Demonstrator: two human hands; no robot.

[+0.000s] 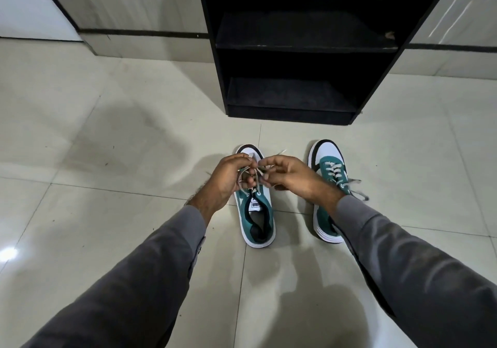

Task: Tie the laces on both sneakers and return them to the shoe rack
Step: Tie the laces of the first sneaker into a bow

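Observation:
Two teal, white and black sneakers stand side by side on the floor, toes toward the black shoe rack point(293, 51). Over the left sneaker point(256, 218) my left hand point(228, 178) and my right hand point(287, 174) meet, each pinching part of its grey laces point(256, 171), which are looped between the fingers. The hands hide the sneaker's lace area. The right sneaker point(329, 167) stands apart to the right; its lace ends point(356, 186) lie loose over its side, and my right sleeve covers its heel.
The rack has bare black shelves, the lowest point(290, 97) just beyond the sneakers' toes. Glossy pale floor tiles point(107, 159) surround the sneakers. A tiled wall point(139, 6) with a dark strip runs behind, and a white panel point(27, 6) stands at far left.

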